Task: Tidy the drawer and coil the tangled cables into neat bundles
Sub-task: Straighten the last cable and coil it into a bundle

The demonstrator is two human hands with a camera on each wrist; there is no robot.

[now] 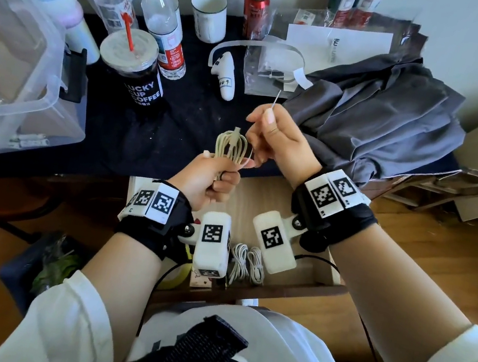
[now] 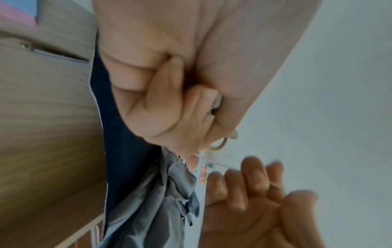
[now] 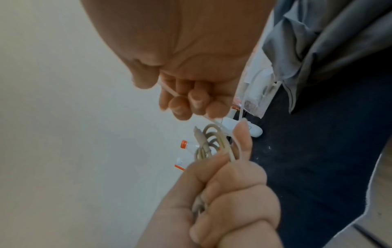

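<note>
left hand [image 1: 205,177]: beige coiled cable [image 1: 232,148] is gripped in curled fingers, loops upward, above the counter [image 1: 177,127] edge | right hand [image 1: 280,139]: thin white tie [image 1: 275,100] is pinched between thumb and fingers, just beside the coil | drawer [image 1: 304,272]: open below, 2 white cable bundles [image 1: 246,263] are laid inside

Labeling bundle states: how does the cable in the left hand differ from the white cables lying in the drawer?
Colour: the held cable is beige; the drawer cables are white.
Place: the held cable is gripped up over the table edge by the left hand; the drawer cables lie loose in the open drawer.
Tie: the right hand pinches a thin white tie beside the held cable; no tie shows on the drawer cables.
Shared: both are folded into loops.
</note>
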